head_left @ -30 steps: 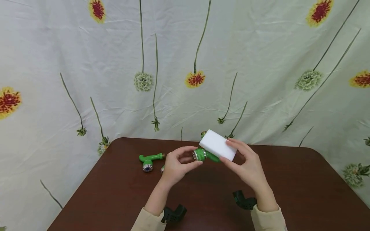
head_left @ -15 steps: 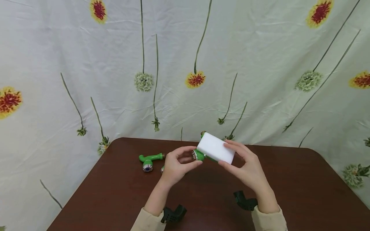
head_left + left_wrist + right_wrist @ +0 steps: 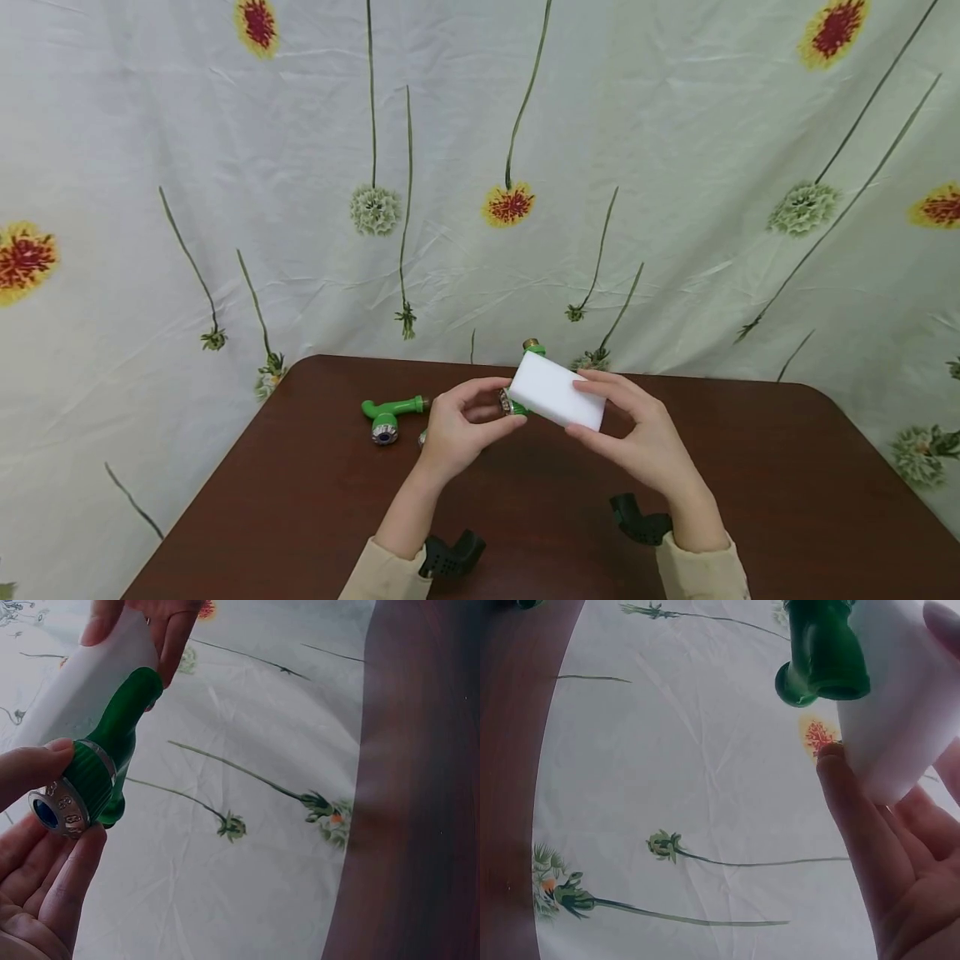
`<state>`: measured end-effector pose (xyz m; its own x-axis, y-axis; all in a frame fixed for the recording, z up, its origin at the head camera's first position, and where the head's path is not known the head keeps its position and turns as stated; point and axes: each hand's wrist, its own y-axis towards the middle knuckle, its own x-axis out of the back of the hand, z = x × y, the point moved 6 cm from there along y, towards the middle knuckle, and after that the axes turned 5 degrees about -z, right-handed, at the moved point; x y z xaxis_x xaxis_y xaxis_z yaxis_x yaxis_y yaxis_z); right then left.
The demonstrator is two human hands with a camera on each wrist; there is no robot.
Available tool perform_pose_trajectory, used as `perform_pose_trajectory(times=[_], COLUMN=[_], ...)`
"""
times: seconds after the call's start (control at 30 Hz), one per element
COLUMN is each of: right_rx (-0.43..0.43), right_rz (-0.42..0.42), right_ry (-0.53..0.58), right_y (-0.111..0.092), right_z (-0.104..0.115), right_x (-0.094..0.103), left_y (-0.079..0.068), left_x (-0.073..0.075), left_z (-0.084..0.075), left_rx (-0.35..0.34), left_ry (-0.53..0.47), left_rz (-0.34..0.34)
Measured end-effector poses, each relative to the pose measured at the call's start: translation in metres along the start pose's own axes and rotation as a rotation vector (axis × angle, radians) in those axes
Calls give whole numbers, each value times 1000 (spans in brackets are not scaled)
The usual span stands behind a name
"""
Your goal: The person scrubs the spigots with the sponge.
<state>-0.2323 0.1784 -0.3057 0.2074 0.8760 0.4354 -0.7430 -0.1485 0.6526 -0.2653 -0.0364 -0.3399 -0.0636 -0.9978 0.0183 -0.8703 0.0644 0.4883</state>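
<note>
My left hand (image 3: 453, 432) pinches a green faucet (image 3: 124, 720) by its ribbed, silver-ringed end, thumb on one side and fingertips on the other. Raised over the table, the faucet is mostly hidden in the head view, where its brass-coloured threaded end (image 3: 532, 343) pokes out above. A white rectangular sponge (image 3: 557, 390) is gripped between the thumb and fingers of my right hand (image 3: 647, 432). It lies along the faucet's body, overlapping it in the head view. The faucet's open green spout (image 3: 840, 679) shows beside the sponge in the right wrist view.
Another green faucet (image 3: 386, 417) lies on the dark brown table (image 3: 330, 517) at the left. Part of a further silver-ended piece (image 3: 422, 438) peeks out behind my left wrist. A flower-printed cloth (image 3: 450, 167) hangs behind the table.
My right hand has moved the sponge left and slightly down across the faucet, covering more of its green body and ribbed end. My left hand keeps its hold nearly still.
</note>
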Motion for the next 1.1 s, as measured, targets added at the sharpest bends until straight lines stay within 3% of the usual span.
perform_pose_trajectory(times=[0.07, 0.3, 0.53, 0.63, 0.8, 0.97, 1.1], right_rx=[-11, -63, -36, -78, -119, -76, -104], right_rz=[0, -145, -31, -69, -150, -78, -86], right_ry=[-3, -91, 6, -29, -85, -32, -52], right_y=[0, 1, 0, 1, 2, 1, 1], right_z=[-2, -9, -4, -7, -12, -10, -11], right_x=[1, 13, 6, 7, 14, 9, 10], left_y=[0, 0, -4, -5, -3, 0, 0], left_x=[0, 2, 1, 1, 2, 4, 4], left_z=[0, 0, -25, -30, -22, -2, -1], left_rx=[0, 16, 21, 15, 35, 43, 19], left_ry=[6, -5, 34, 27, 16, 24, 16], left_rz=[0, 5, 6, 10, 12, -1, -2])
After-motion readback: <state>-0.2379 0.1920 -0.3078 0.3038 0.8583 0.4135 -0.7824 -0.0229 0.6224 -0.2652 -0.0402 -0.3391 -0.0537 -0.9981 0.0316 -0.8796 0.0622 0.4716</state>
